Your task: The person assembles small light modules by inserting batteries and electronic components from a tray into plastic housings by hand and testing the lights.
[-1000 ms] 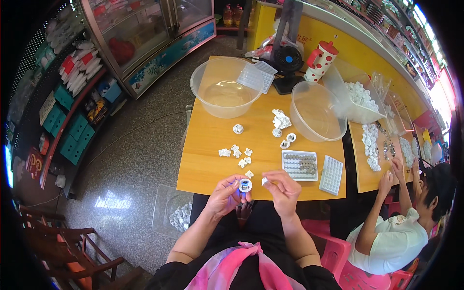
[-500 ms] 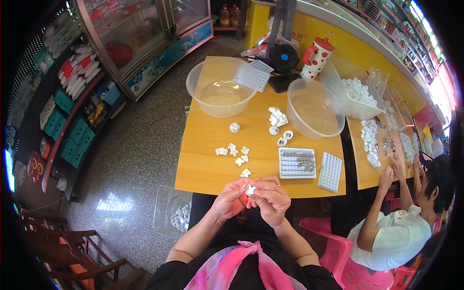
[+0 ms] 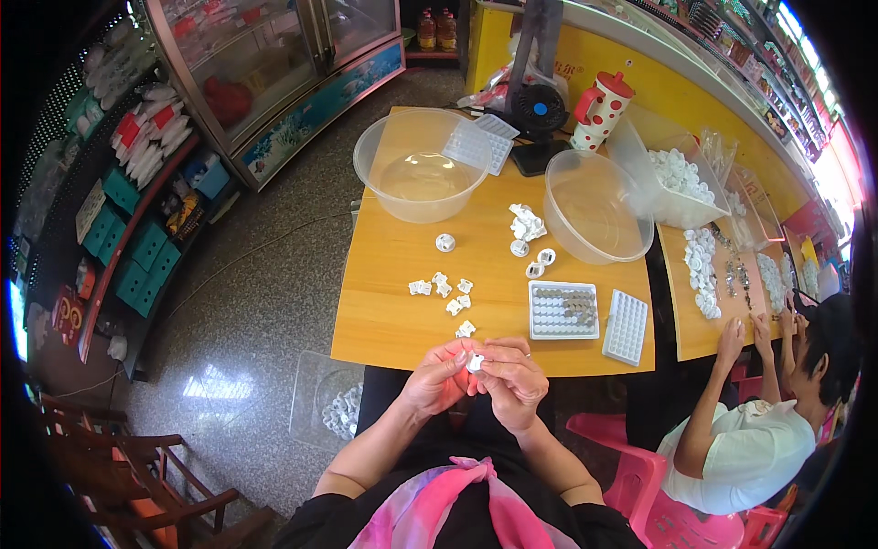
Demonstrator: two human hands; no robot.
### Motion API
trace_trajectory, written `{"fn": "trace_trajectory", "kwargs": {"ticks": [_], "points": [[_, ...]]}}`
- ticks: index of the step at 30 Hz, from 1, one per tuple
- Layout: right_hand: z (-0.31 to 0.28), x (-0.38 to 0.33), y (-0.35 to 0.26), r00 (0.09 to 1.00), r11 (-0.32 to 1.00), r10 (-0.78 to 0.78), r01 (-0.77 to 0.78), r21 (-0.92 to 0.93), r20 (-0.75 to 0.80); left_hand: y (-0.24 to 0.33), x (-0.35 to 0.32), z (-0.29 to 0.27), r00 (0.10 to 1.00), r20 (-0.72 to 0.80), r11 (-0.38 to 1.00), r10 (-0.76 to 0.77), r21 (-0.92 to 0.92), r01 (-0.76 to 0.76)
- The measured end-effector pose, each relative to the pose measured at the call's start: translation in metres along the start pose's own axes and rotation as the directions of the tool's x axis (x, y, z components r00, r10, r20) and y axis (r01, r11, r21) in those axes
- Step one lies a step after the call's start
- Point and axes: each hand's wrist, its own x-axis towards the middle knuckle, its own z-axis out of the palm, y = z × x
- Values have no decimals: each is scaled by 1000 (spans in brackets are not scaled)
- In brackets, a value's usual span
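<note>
At the table's front edge my left hand (image 3: 439, 378) and my right hand (image 3: 514, 380) meet. Both pinch one small white plastic part (image 3: 475, 362) between their fingertips; a dark spot shows on it. Just beyond my fingers lies a similar white part (image 3: 465, 329), and several more white pieces (image 3: 440, 285) are scattered past it. To the right stands a white tray (image 3: 563, 334) with rows of small grey pieces. Beside that tray lies a white grid tray (image 3: 626, 327). Round white parts (image 3: 535, 270) sit behind them, near a small heap of white pieces (image 3: 526, 223).
Two clear plastic bowls (image 3: 402, 209) (image 3: 594, 247) stand at the back of the wooden table. Behind them are a small fan (image 3: 538, 108) and a red-dotted cup (image 3: 599, 114). A person (image 3: 750, 439) sits on a pink chair at the right, working at another table. A clear bin (image 3: 306, 416) stands low at left.
My hands stay in place around the white part, with only a very slight shift of the fingers. The seated person's hands have moved a little apart and lower.
</note>
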Motion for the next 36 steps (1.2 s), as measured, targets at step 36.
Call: {"fn": "trace_trajectory", "kwargs": {"ticks": [36], "points": [[-9, -5, -5, 837, 829, 545, -548, 110, 56, -7, -2, 4, 955, -128, 848, 268, 502, -171]]}}
